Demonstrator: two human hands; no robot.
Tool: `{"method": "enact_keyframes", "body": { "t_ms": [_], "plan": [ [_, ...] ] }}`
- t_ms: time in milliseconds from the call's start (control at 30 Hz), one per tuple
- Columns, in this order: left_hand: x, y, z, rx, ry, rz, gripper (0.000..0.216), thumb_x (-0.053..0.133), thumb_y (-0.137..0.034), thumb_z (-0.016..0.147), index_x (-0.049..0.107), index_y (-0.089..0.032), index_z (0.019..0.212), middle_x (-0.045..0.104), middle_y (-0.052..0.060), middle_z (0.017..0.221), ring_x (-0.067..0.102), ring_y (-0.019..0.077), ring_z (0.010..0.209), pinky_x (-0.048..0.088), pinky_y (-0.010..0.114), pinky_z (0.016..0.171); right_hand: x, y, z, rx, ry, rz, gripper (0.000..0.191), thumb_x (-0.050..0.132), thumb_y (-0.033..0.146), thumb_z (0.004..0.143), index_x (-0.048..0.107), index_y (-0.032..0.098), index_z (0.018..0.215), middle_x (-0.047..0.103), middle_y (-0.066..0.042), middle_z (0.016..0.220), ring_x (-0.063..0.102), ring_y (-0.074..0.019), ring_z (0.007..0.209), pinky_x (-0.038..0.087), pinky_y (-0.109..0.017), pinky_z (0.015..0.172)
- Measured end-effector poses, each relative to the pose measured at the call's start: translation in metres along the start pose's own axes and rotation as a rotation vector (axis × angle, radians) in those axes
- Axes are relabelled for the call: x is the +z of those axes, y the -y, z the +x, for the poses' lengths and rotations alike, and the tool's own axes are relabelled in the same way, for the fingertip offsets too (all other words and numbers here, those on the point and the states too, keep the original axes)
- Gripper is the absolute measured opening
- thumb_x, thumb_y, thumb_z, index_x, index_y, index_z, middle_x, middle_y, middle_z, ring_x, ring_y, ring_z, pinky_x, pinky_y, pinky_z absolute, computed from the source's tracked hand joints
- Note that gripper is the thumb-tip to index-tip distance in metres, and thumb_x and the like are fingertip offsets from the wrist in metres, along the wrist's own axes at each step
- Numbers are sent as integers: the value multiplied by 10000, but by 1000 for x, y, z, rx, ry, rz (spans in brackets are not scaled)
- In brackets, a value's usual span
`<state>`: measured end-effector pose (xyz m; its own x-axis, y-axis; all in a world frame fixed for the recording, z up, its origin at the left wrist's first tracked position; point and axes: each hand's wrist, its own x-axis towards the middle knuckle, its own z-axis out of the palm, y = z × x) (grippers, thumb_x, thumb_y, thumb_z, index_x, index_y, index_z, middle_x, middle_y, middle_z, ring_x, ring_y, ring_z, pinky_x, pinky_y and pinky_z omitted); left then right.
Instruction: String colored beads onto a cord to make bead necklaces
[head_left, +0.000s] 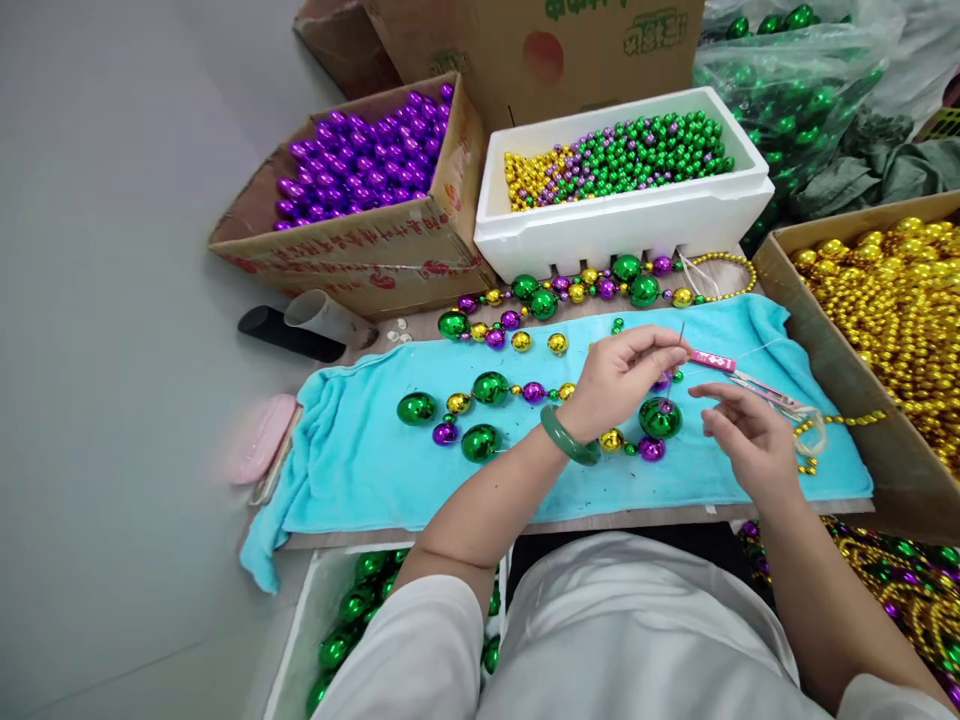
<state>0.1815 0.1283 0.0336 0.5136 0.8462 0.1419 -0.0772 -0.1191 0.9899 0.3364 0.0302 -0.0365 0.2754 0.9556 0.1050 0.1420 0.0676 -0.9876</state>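
Over the towel (375, 490), the left hand (616, 375) pinches a needle (682, 332) (long axis nearly upright); right hand (756, 445) is spread.

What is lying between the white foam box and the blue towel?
In the head view, a beaded strand of green, purple and gold lies between the white foam box and the blue towel.

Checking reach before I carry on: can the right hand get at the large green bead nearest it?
Likely yes: the right hand is just beside the large green bead, fingers apart, with nothing solid visible between. The left hand is off to the bead's other side.
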Motion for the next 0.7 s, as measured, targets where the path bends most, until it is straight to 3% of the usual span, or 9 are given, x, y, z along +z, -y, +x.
{"method": "enact_keyframes", "body": {
  "t_ms": [67, 233, 333, 433, 567, 700],
  "plan": [
    [7, -10, 3, 32, 11, -40, 104, 619, -236, 818, 684, -156, 831, 643, 23, 778, 592, 104, 716, 470, 238, 677, 6, 9, 5, 11, 49, 72, 223, 636, 314, 785, 659, 209, 980, 676, -45, 896, 511, -119, 594, 437, -275, 544],
    [13, -24, 12, 50, -28, -178, 75, 618, -209, 819, 672, -158, 832, 619, 0, 744, 598, 98, 730, 474, 218, 654, 10, 8, 14, 119, 119, 114, 186, 653, 368, 761, 646, 183, 780, 661, -25, 698, 521, -108, 541, 438, -249, 506],
    [9, -22, 16, -8, -56, -249, 124, 606, -242, 832, 667, -176, 919, 621, -2, 766, 609, 106, 769, 481, 210, 657, 6, 2, 12, 190, 183, 131, 236, 651, 411, 759, 604, 179, 763, 627, -7, 623, 516, -102, 510, 426, -236, 480],
    [7, -7, 14, -66, -13, -271, 276, 631, -264, 812, 629, -210, 1083, 640, 20, 920, 616, 138, 866, 484, 231, 712, 2, -1, 10, 206, 152, 201, 232, 655, 404, 756, 577, 185, 760, 575, 18, 571, 499, -97, 492, 394, -221, 455],
    [13, 32, -5, -58, 275, 38, 491, 780, -277, 651, 615, -215, 1110, 632, 62, 1063, 586, 213, 992, 444, 315, 865, -2, 3, 11, 198, 62, 332, 196, 649, 376, 751, 557, 205, 780, 547, 28, 574, 481, -99, 483, 377, -225, 447],
    [17, 65, -33, -4, 443, 519, 340, 705, -310, 713, 611, -196, 1019, 631, 77, 1037, 565, 243, 999, 422, 363, 883, -7, 19, 12, 180, -45, 390, 177, 670, 349, 725, 572, 215, 787, 527, 24, 581, 488, -111, 503, 382, -249, 465]
  ]
}}
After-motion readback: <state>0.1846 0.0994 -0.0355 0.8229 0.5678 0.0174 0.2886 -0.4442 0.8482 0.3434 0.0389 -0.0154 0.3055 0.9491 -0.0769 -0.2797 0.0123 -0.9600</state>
